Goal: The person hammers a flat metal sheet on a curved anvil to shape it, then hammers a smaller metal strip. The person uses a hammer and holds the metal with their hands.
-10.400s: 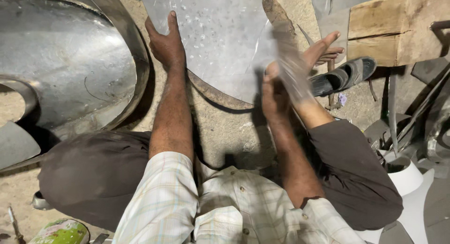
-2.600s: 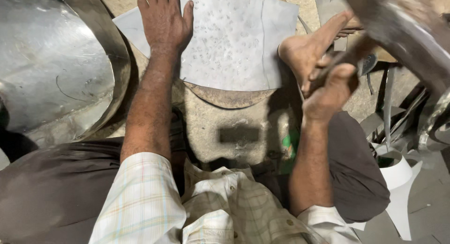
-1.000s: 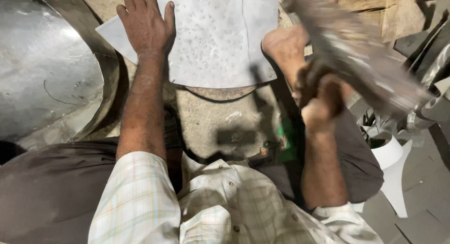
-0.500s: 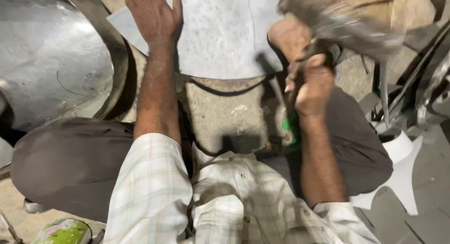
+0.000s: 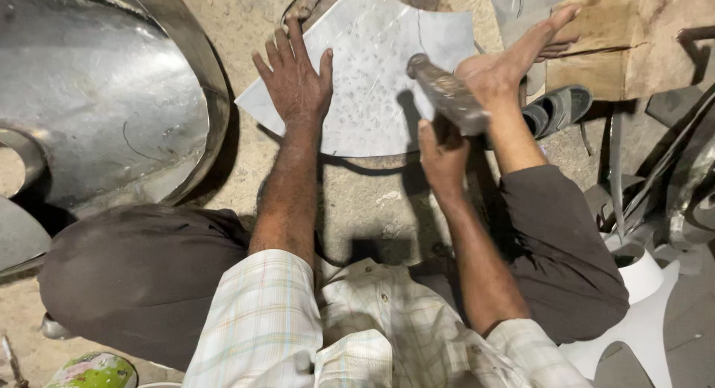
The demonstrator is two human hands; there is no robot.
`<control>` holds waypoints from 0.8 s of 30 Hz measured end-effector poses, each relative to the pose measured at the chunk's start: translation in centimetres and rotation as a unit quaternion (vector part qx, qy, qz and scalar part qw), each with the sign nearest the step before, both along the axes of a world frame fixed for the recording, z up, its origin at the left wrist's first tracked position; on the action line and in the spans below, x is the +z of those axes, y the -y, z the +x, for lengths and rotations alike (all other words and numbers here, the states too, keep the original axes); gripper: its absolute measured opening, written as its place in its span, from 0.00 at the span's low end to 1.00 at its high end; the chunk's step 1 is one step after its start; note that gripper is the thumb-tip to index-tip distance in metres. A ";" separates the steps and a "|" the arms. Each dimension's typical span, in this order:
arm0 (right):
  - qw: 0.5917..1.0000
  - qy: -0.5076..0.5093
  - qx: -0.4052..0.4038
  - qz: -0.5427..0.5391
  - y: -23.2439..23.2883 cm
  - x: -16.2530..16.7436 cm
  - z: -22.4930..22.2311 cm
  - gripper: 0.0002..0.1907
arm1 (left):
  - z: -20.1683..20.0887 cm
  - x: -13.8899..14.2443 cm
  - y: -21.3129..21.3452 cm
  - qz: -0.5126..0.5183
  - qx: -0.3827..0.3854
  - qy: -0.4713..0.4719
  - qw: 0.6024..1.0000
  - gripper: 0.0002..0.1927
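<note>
— What's biggest in front of you?

— A large dished steel pan [image 5: 97,105] lies on the dirt floor [image 5: 357,202] to my left, well apart from the work. Next comes the curved sheet-metal piece [image 5: 372,83], pitted with small dents and lying flat on the floor between my knees.

— And your hands?

— My left hand [image 5: 296,79] is spread open, palm down, pinning the sheet's left part. My right hand [image 5: 441,153] has its grip clamped on the handle of a hammer [image 5: 447,94], whose head hangs just above the sheet's right side. My bare right foot [image 5: 514,60] rests at the sheet's right edge.

— What could go wrong?

— As I judge it, the hammer head is near both my toes and my flat left fingers; a blow off line could catch either. The sheet's cut edges are bare, too, and could slice the palm if it skids.

— What crowds you?

— A wooden block [image 5: 633,38] and a dark sandal [image 5: 558,109] sit just beyond my foot. Metal rods [image 5: 670,179] and pale offcuts [image 5: 648,321] clutter the right, hemming in my elbow.
</note>
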State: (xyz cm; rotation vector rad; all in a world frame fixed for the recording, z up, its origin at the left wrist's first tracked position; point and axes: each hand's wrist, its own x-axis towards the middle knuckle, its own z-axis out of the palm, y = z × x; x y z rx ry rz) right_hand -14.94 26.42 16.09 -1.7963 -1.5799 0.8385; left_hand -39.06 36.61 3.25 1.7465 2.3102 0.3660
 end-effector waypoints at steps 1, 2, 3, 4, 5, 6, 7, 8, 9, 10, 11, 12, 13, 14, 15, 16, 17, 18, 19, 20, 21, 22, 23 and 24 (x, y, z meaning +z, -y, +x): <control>0.992 -0.096 -0.001 0.082 0.4 1.0 1.0 0.29 | 0.1 0.3 -0.1 -0.009 -0.005 0.003 1.000 0.43; 0.992 -0.118 -0.040 0.019 0.8 3.2 3.0 0.27 | 0.1 0.4 -0.1 -0.009 0.002 0.004 1.000 0.42; 0.985 -0.083 -0.153 -0.008 1.0 5.2 4.2 0.19 | 0.2 0.6 -0.1 -0.013 -0.002 0.007 1.000 0.41; 0.979 -0.133 -0.105 0.112 0.9 7.8 5.8 0.20 | 0.4 0.6 -0.1 -0.011 -0.009 0.012 1.000 0.41; 0.961 -0.129 -0.081 0.229 0.9 10.0 6.8 0.20 | 0.6 0.6 -0.1 -0.013 -0.013 0.017 1.000 0.41; 0.939 -0.134 -0.044 0.314 0.5 12.2 7.7 0.20 | 0.6 0.5 0.0 -0.018 -0.009 0.019 1.000 0.41; 0.927 -0.134 -0.011 0.349 -0.3 13.7 8.2 0.20 | 0.7 0.3 0.0 -0.033 -0.008 0.020 0.999 0.41; 0.914 -0.149 -0.004 0.378 -0.8 14.2 7.9 0.20 | 0.7 0.1 0.1 -0.040 -0.011 0.021 0.999 0.41; 0.898 -0.166 0.010 0.408 -1.5 13.9 7.1 0.20 | 0.7 0.0 0.1 -0.043 -0.011 0.021 0.999 0.41; 0.878 -0.194 0.019 0.437 -2.3 12.7 6.0 0.20 | 0.7 -0.2 0.1 -0.046 -0.008 0.023 0.999 0.41; 0.863 -0.219 0.024 0.454 -3.0 10.5 4.4 0.20 | 0.6 -0.2 0.0 -0.044 -0.011 0.019 0.999 0.41; 0.861 -0.234 0.028 0.450 -3.6 7.6 2.6 0.20 | 0.5 -0.2 -0.1 -0.041 -0.013 0.016 0.999 0.42; 0.900 -0.209 0.015 0.381 -3.9 4.0 0.5 0.20 | 0.4 -0.2 -0.2 -0.030 -0.013 0.011 0.999 0.42; 0.978 -0.076 0.001 0.193 -3.4 1.2 -1.1 0.21 | 0.3 -0.1 -0.4 -0.026 -0.006 0.011 1.000 0.42; 0.999 0.041 0.014 -0.011 -3.4 -1.2 -1.6 0.21 | 0.2 0.1 -0.4 -0.030 -0.006 0.013 0.999 0.42; 0.997 0.036 0.018 -0.067 -3.2 -2.7 -1.4 0.21 | 0.2 0.3 -0.5 -0.033 -0.011 0.016 0.999 0.42; 0.999 -0.016 -0.001 -0.039 -3.1 -3.4 -0.7 0.22 | 0.1 0.4 -0.5 -0.026 -0.014 0.011 1.000 0.42; 0.996 -0.084 -0.034 0.007 -2.9 -2.8 0.9 0.23 | 0.2 0.7 -0.6 -0.021 -0.017 0.007 1.000 0.42; 0.985 -0.150 -0.069 0.044 -2.7 -1.4 2.8 0.24 | 0.3 0.8 -0.5 -0.025 -0.022 0.006 0.999 0.42; 0.985 -0.114 -0.126 0.015 -2.4 1.1 5.2 0.20 | 0.4 0.9 -0.6 -0.026 -0.021 0.007 0.999 0.42; 0.978 -0.095 -0.185 -0.029 -2.2 4.0 7.4 0.24 | 0.5 1.0 -0.5 -0.032 -0.024 0.009 0.999 0.41; 0.944 0.111 -0.036 0.307 -3.6 6.3 9.2 0.24 | 0.6 1.1 -0.5 -0.036 -0.026 0.010 0.999 0.41; 0.943 0.021 -0.005 0.333 -4.0 8.9 10.6 0.24 | 0.8 1.1 -0.5 -0.040 -0.026 0.010 0.999 0.41; 0.935 -0.106 -0.002 0.339 -4.3 10.6 11.0 0.23 | 0.8 1.1 -0.5 -0.045 -0.024 0.009 0.999 0.41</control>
